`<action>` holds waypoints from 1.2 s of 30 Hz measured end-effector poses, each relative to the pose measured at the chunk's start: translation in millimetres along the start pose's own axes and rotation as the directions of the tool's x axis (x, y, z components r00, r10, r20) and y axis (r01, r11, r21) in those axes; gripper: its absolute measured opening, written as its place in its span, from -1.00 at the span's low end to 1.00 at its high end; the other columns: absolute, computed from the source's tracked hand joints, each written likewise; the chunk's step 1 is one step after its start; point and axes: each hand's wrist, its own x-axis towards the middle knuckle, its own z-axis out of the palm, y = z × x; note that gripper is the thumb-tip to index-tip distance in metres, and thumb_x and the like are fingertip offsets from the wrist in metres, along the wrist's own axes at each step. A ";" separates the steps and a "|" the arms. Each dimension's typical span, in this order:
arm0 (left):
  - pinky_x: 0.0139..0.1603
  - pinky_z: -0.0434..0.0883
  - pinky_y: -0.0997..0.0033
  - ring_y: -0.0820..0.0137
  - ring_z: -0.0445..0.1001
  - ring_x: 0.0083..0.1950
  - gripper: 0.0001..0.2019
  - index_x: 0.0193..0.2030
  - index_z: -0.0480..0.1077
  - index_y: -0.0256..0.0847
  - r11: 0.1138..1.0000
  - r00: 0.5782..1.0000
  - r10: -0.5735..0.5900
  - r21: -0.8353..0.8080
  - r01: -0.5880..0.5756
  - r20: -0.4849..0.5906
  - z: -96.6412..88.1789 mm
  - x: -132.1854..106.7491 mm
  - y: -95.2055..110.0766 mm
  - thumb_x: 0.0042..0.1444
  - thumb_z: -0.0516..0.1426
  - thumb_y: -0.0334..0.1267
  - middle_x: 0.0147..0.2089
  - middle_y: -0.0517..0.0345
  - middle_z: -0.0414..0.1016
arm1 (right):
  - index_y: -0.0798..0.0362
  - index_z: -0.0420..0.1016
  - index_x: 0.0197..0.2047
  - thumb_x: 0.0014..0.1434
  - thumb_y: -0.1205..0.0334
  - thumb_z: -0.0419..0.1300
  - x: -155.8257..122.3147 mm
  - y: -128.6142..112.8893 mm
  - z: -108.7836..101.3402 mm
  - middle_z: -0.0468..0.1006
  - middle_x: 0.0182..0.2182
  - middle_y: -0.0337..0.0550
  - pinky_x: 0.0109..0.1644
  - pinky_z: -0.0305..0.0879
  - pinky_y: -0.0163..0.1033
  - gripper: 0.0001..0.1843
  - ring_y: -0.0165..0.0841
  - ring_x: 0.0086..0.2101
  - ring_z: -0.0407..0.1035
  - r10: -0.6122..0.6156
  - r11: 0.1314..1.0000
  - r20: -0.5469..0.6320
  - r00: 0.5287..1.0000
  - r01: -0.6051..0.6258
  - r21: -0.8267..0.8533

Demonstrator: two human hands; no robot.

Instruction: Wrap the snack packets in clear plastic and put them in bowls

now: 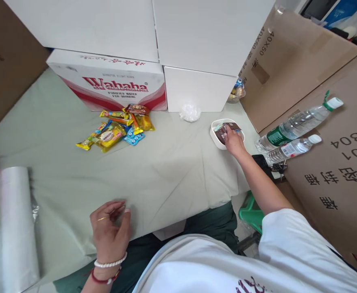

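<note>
My right hand (233, 141) reaches out to a small white bowl (214, 134) on the pale green cloth and closes on a brown packet (224, 131) lying in it. My left hand (111, 228) rests near the table's front edge with fingers curled loosely, nothing visible in them. It wears a ring and beaded bracelets. A pile of colourful snack packets (117, 129) lies in the middle of the cloth, apart from both hands.
A Wahaha carton (114, 83) and white boxes (197, 89) stand at the back. A roll of clear plastic bags (16, 228) lies at left. Two water bottles (294, 130) lie on brown cardboard at right. A crumpled plastic piece (190, 112) sits by the boxes.
</note>
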 end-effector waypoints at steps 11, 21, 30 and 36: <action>0.02 0.53 0.11 0.18 0.53 0.02 -0.90 -0.16 0.47 -0.15 0.958 0.980 0.197 0.214 -0.190 -0.012 12.0 -8.2 4.0 0.23 0.14 -0.27 -0.01 -0.04 0.50 | 0.08 0.51 0.24 0.44 0.10 -0.07 -14.4 -14.0 3.3 0.41 0.13 0.30 0.11 0.22 0.18 -0.50 0.13 0.12 0.18 -0.019 0.973 -0.150 0.989 -0.016 -0.229; -0.03 0.52 0.23 0.23 0.55 -0.06 -0.84 -0.11 0.45 -0.18 0.933 0.953 0.301 0.221 -0.284 -0.043 12.9 -10.1 5.7 0.17 0.18 -0.42 0.00 -0.07 0.52 | 0.07 0.55 0.08 0.43 0.05 0.00 51.7 -91.8 -42.7 0.45 0.04 0.16 0.07 0.29 0.02 -0.59 -0.04 -0.04 0.40 -0.102 0.990 -0.207 0.973 0.080 -0.115; -0.02 0.54 0.24 0.24 0.57 -0.05 -0.85 -0.12 0.45 -0.19 0.935 0.953 0.298 0.219 -0.280 -0.051 13.4 -12.6 5.6 0.20 0.15 -0.46 -0.02 -0.09 0.54 | 0.08 0.49 -0.22 0.30 0.24 0.13 132.4 -170.8 14.8 0.55 -0.20 -0.01 -0.03 0.34 -0.15 -0.86 -0.24 -0.18 0.40 -0.115 0.951 -0.169 0.979 0.157 0.266; -0.07 0.54 0.30 0.32 0.58 -0.14 -0.92 -0.14 0.48 -0.17 0.984 0.980 0.180 0.024 -0.178 -0.081 10.1 -14.7 7.8 0.25 0.17 -0.36 -0.15 0.01 0.57 | -0.06 0.21 -0.31 0.11 -0.13 0.36 12.9 -165.1 -2.5 0.27 -0.52 -0.40 -0.57 -0.06 -0.40 -0.55 -0.51 -0.59 0.01 -0.012 0.120 0.140 0.990 -0.138 0.983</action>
